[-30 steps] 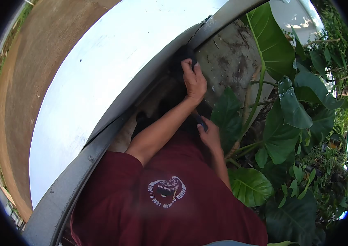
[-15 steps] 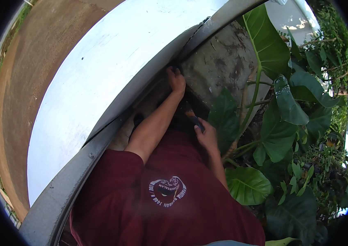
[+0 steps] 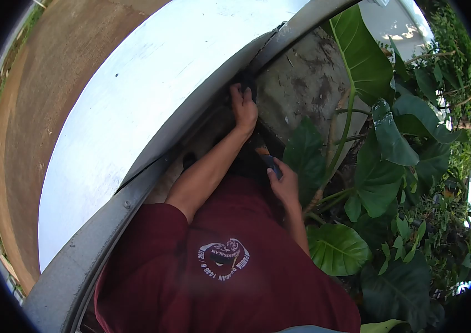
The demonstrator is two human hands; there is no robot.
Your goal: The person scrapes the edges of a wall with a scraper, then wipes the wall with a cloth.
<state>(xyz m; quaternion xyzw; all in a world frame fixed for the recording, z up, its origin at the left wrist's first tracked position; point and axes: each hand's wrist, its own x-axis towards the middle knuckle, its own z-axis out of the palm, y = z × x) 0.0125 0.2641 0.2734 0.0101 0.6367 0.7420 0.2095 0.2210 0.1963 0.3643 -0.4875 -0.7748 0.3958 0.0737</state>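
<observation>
My left hand (image 3: 243,109) reaches up beneath the curved white panel (image 3: 114,118), its fingers closed round a soft-looking black bundle (image 3: 248,83), perhaps a cloth. The bundle meets the shaded underside of the panel beside a grey metal bar (image 3: 288,41). Lower and to the right, my right hand (image 3: 284,182) grips a hand tool (image 3: 269,161) with a dark handle and a rusty-orange part at its far end. The tool's tip points up and left into shadow, where its end is hard to see. Both forearms come from a maroon shirt (image 3: 235,222).
A stained concrete surface (image 3: 296,83) lies right of my left hand. Large green leaves (image 3: 379,172) crowd the right side, one close to my right hand. The metal frame (image 3: 80,266) curves along the lower left. Beyond the panel is brown ground (image 3: 52,94).
My left hand has shifted slightly right and down, and more of the black bundle shows. My right hand has moved a little to the right with the tool.
</observation>
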